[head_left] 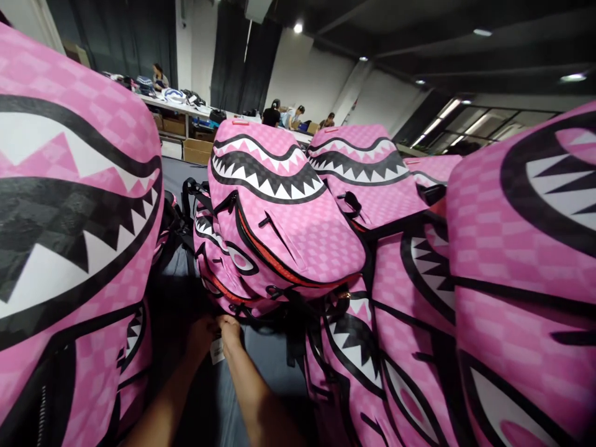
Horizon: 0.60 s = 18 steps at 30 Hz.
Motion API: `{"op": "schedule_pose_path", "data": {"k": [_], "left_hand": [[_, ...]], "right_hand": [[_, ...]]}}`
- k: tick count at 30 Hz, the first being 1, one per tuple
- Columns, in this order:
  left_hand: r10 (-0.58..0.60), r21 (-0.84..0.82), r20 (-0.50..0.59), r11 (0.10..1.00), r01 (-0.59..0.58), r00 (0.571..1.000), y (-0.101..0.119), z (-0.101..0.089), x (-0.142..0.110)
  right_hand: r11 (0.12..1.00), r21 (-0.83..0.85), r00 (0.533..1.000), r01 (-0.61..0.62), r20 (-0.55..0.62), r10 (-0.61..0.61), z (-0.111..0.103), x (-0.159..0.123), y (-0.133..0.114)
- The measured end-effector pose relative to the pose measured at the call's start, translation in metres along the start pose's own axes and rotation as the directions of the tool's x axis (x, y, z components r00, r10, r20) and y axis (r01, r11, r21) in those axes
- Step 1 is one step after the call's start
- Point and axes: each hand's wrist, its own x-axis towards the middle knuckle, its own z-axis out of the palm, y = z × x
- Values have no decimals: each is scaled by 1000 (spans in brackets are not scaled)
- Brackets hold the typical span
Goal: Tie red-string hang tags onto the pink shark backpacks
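My left hand [202, 336] and my right hand [230, 330] meet close together at the lower front edge of a pink backpack [298, 233] with a black and white shark-teeth print. The fingers of both hands look pinched, but what lies between them is too small and dark to make out. Just below the fingertips, between my wrists, hangs a white tag [217, 351]. The backpack lies tilted, with an orange-red lined zip opening along its front pocket.
Large pink backpacks stand close on the left [93, 248] and on the right [521, 248]. Another pink backpack [363, 167] sits behind. Dark grey cloth [265, 360] covers the surface. Further off, several people work at a long table [195, 110], with a cardboard box [196, 151] nearby.
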Motion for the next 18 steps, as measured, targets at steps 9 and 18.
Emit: {"op": "schedule_pose_path", "data": {"k": [9,18], "left_hand": [[-15,130,-26,991,19,1000,3,-11,-2],[2,211,-23,978,3,1000,17,-14,-9]], "right_hand": [[988,104,992,-117,-39,122,7,-5,-3],[990,90,990,-111,-82,119,3,-4,-8]]}}
